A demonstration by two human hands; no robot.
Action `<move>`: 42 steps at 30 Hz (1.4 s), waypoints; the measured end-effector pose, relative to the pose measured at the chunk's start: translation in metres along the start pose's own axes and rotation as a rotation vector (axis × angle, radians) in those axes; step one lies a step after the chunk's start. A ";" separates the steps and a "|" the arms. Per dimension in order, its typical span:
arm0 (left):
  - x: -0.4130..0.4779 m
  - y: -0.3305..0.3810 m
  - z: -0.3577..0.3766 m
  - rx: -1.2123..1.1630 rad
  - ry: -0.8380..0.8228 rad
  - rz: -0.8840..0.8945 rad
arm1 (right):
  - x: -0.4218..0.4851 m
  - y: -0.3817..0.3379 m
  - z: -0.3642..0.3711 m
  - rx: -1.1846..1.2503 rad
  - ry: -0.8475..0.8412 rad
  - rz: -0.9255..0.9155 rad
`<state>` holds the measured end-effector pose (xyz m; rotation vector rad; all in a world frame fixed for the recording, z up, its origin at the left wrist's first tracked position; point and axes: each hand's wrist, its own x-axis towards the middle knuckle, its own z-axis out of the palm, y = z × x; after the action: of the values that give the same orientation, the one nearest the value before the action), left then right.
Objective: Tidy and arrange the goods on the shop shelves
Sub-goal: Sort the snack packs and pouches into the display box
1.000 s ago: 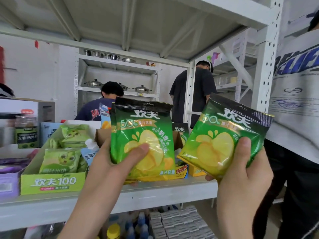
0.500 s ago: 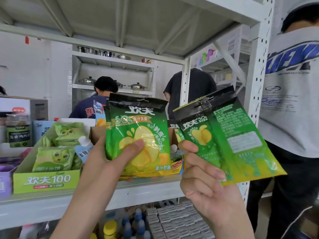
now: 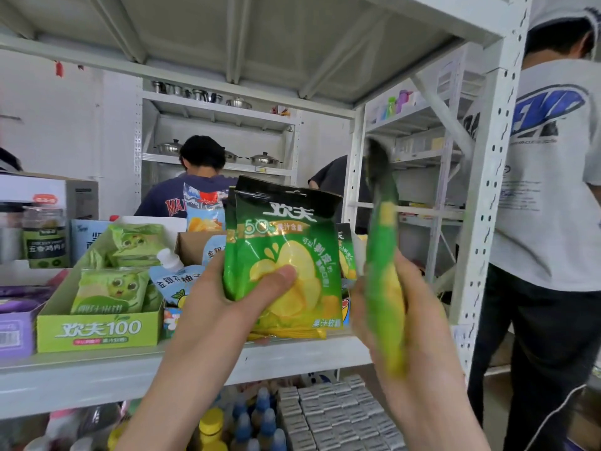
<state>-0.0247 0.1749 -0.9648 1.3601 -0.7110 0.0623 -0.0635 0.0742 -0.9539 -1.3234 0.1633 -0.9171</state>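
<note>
Purple packaging lies farthest left of the gummy pouches [image 3: 289, 255]: a purple box [image 3: 16, 323], with a jar [image 3: 45, 237] labelled 五香鸡肉 up behind it. Nearer the pouches sits a light-green display carton [image 3: 97, 330] printed 欢夫100 and filled with pale green sachets. Just left of the pouches leans a pale blue spout pouch [image 3: 172, 278].

The left hand [image 3: 224, 301] grips the gummy pouches upright, at least two stacked, with the thumb curled across the front and the fingers hidden behind. The front reads 欢夫, 50 and 果汁软糖. Their bottom edge hangs just above the shelf board [image 3: 97, 379].

Just right of them the right hand [image 3: 406, 320] holds a single pouch [image 3: 383, 271] edge-on and blurred, fingers and thumb wrapped round its lower half; its print is unreadable. Further right stand a perforated shelf post [image 3: 487, 190] and a person [image 3: 546, 190] in a white T-shirt. Below the pouches stand blue-capped bottles [image 3: 260, 415].
</note>
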 end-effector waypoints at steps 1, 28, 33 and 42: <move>-0.005 0.000 -0.001 -0.007 0.001 0.006 | -0.012 -0.018 -0.034 0.031 0.011 -0.001; -0.005 -0.001 0.009 -0.063 -0.092 -0.023 | -0.004 0.011 -0.044 -0.486 0.236 -0.540; 0.005 -0.001 -0.004 -0.070 -0.051 0.009 | -0.009 0.019 -0.038 -0.461 0.158 -0.528; 0.031 -0.018 -0.021 -0.019 0.010 -0.027 | 0.042 0.031 -0.056 -0.565 0.236 -0.548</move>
<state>0.0166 0.1783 -0.9655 1.3499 -0.6835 0.0411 -0.0544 0.0032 -0.9811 -1.8226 0.2613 -1.5719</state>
